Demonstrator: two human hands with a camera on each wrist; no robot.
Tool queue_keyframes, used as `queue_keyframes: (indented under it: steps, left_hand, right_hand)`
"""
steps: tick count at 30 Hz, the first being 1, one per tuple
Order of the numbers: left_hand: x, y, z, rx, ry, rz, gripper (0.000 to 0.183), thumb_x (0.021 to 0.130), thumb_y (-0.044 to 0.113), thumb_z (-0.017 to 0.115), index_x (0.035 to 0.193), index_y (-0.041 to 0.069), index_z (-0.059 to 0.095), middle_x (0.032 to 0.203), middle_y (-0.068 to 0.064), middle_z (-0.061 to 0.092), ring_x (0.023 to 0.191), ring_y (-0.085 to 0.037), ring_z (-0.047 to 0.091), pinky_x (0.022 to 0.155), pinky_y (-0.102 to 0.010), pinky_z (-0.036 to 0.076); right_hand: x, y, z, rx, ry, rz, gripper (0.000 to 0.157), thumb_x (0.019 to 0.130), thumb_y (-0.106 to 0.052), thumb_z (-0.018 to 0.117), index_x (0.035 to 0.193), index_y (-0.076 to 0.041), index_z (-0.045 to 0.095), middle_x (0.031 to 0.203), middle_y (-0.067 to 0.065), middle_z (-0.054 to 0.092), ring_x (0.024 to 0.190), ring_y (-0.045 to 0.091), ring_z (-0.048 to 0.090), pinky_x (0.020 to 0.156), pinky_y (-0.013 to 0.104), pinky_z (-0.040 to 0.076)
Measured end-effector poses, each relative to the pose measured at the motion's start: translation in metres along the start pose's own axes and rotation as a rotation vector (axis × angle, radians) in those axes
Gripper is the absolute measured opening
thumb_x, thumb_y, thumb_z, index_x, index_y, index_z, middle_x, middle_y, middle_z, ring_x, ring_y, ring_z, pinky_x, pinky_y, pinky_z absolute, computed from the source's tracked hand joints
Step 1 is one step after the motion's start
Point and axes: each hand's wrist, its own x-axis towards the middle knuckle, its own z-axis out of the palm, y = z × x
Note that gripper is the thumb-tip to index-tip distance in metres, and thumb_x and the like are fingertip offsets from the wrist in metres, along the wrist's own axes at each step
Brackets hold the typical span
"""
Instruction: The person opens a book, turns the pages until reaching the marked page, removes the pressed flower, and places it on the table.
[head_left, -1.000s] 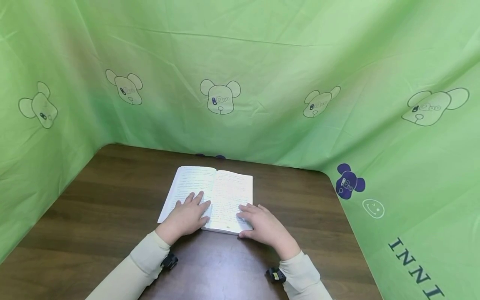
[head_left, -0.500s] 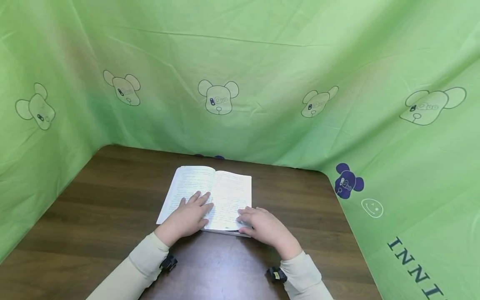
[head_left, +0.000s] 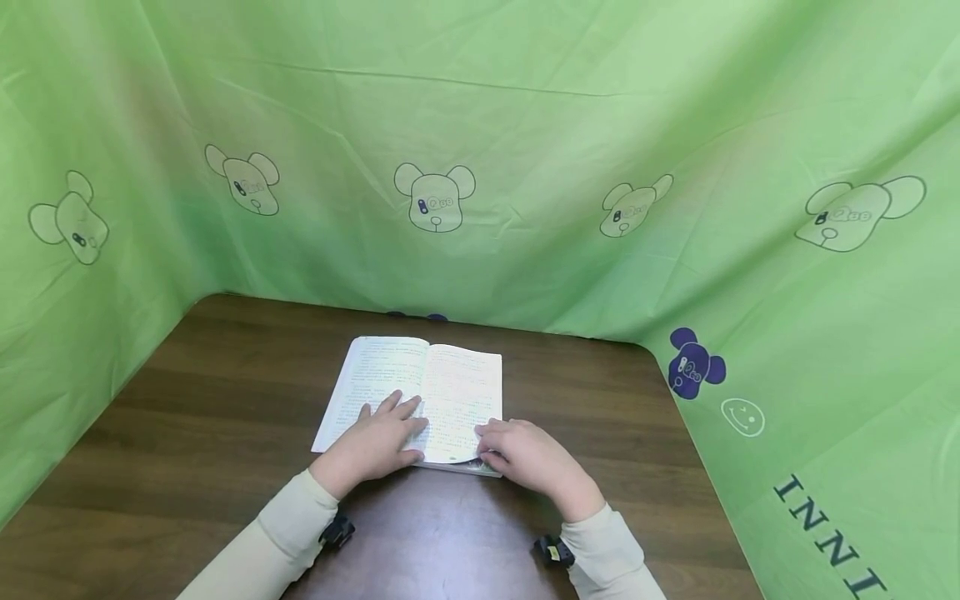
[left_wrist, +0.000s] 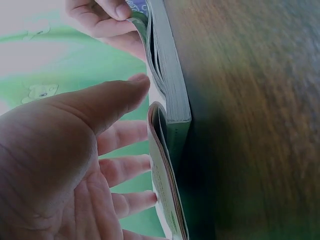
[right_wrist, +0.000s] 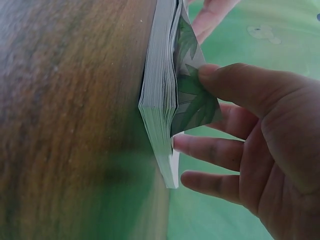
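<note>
An open book (head_left: 461, 375) with printed text lies on the table. My left hand (head_left: 371, 442) rests spread on its left page, fingertips near the centre fold. In the left wrist view the thumb (left_wrist: 120, 97) reaches over the lower end of the fold. My right hand (head_left: 528, 454) is at the lower right corner, pinching a page (right_wrist: 192, 107) between thumb and index finger. That page's corner bends up off the thick block of pages (right_wrist: 160, 75), and green leaf shapes show on its underside. The other right fingers extend behind the page.
The brown wooden table (head_left: 247, 383) reaches back to a green curtain (head_left: 525, 108) printed with bear heads, which hangs around its far and side edges. Black wrist devices (head_left: 553, 550) sit at both cream sleeves (head_left: 607, 546).
The right thumb and fingers have drawn together on the page corner, which has lifted from the stack and shifted left. The left hand has slid slightly right and toward the near edge.
</note>
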Motion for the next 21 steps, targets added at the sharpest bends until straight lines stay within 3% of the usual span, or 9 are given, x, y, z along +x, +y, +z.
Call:
queue_keyframes:
  steps: [2,6,12,21]
  left_hand:
    - [-0.0002,0.0004,-0.0003,-0.011,0.003,0.001,0.054,0.094,0.045,0.073,0.14,0.018,0.065,0.161,-0.01,0.042,0.152,-0.04,0.029,0.108,-0.076,0.031]
    - [-0.0015,0.0024,-0.0008,-0.032,0.001,0.0,0.057,0.092,0.046,0.075,0.141,0.019,0.064,0.162,-0.011,0.041,0.152,-0.042,0.028,0.108,-0.077,0.03]
    - [-0.0027,0.0044,0.0004,-0.031,-0.001,-0.007,0.059,0.091,0.048,0.075,0.141,0.02,0.065,0.162,-0.013,0.041,0.152,-0.043,0.028,0.107,-0.078,0.031]
    - [-0.0014,0.0038,0.0017,-0.013,0.036,0.002,0.063,0.087,0.054,0.076,0.14,0.02,0.066,0.16,-0.013,0.043,0.151,-0.043,0.031,0.105,-0.078,0.033]
  right_hand:
    - [0.0005,-0.0001,-0.0005,-0.013,0.031,-0.014,0.007,0.097,-0.02,0.07,0.09,-0.02,0.071,0.104,-0.002,0.075,0.094,0.015,0.071,0.088,0.041,0.056]
    - [0.0006,0.0005,-0.0002,-0.026,0.091,-0.008,0.011,0.098,-0.023,0.069,0.087,-0.023,0.065,0.077,-0.015,0.057,0.066,0.005,0.053,0.069,0.032,0.052]
    - [0.0002,0.0008,0.0012,-0.072,0.155,0.024,0.008,0.1,-0.026,0.066,0.095,-0.024,0.071,0.084,-0.017,0.069,0.071,0.007,0.066,0.071,0.033,0.056]
    - [0.0019,-0.0003,0.0002,-0.109,0.246,0.039,0.006,0.099,-0.028,0.069,0.099,-0.024,0.073,0.087,-0.017,0.072,0.073,0.007,0.069,0.072,0.035,0.055]
